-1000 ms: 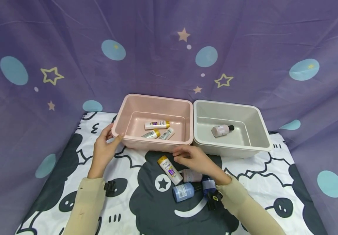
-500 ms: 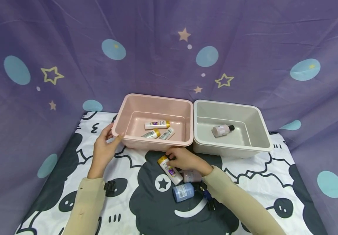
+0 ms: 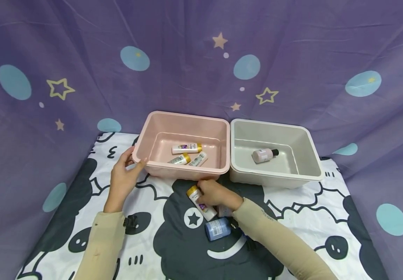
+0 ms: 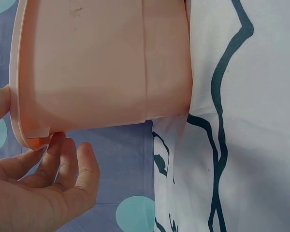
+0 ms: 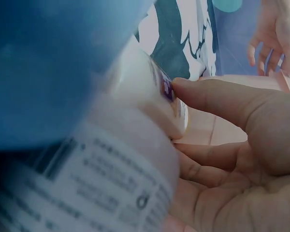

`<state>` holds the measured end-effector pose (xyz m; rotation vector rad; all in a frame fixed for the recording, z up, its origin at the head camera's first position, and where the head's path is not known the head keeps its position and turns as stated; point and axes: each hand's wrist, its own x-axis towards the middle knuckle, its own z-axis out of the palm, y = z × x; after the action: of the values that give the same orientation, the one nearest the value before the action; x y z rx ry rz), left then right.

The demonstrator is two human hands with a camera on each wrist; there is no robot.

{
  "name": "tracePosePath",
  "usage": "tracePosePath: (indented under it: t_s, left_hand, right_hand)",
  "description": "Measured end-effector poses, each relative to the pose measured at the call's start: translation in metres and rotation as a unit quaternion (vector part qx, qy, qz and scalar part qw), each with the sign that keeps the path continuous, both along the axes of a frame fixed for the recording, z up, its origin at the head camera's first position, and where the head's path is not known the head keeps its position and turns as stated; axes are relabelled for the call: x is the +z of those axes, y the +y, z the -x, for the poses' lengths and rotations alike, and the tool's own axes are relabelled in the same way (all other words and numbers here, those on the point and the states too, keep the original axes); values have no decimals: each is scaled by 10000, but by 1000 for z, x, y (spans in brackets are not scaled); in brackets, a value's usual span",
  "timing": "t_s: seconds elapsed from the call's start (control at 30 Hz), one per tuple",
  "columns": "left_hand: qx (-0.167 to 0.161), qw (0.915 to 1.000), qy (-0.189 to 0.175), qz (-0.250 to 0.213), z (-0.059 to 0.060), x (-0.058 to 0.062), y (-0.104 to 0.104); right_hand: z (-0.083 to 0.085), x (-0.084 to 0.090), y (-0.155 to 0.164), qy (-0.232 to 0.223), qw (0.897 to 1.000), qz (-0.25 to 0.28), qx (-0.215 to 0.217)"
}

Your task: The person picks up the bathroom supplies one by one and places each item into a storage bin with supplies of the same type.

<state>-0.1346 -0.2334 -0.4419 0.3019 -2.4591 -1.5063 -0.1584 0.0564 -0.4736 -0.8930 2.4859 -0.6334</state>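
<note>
My left hand [image 3: 122,182] grips the left front corner of a pink plastic bin [image 3: 184,171], thumb on the rim [image 4: 15,96] and fingers curled at its lip. Three small white bottles with gold caps lie inside that bin. In front of it, my right hand [image 3: 217,194] pinches another white gold-capped bottle [image 3: 206,211] lying on the cloth, with thumb and fingers on opposite sides. Close beside this bottle are a pale pink bottle [image 3: 224,211] and a blue bottle [image 3: 217,229]. My right sleeve mostly hides a dark blue bottle.
To the right, touching the pink bin, stands a light grey bin [image 3: 275,177] with one pale pink, black-capped bottle [image 3: 263,155] in it. A sheep-patterned cloth [image 3: 135,252] covers the table. Behind the bins hangs a purple curtain [image 3: 187,58] with stars.
My right hand has moved left and down from the pink bin's front edge onto the white bottle, and its thumb and fingers have closed on it. The left hand has stayed put.
</note>
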Motion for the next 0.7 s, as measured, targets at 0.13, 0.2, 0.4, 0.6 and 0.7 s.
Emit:
tracePosePath:
  t_s: [0.13, 0.2, 0.4, 0.6, 0.7]
  left_hand:
    - [12, 10000, 9, -4, 0, 0, 0]
    - [12, 10000, 18, -7, 0, 0, 0]
    - [9, 10000, 4, 1, 0, 0, -1]
    - [-7, 10000, 17, 2, 0, 1, 0]
    - [-10, 10000, 27, -7, 0, 0, 0]
  right_hand:
    - [-2, 0, -5, -96, 9997, -204, -96]
    - [-3, 1, -7, -139, 9994, -272, -129]
    - [-6, 3, -10, -135, 9995, -274, -68]
    - [-7, 2, -9, -379, 9990, 71, -224]
    - [-6, 3, -7, -738, 9955, 467, -371]
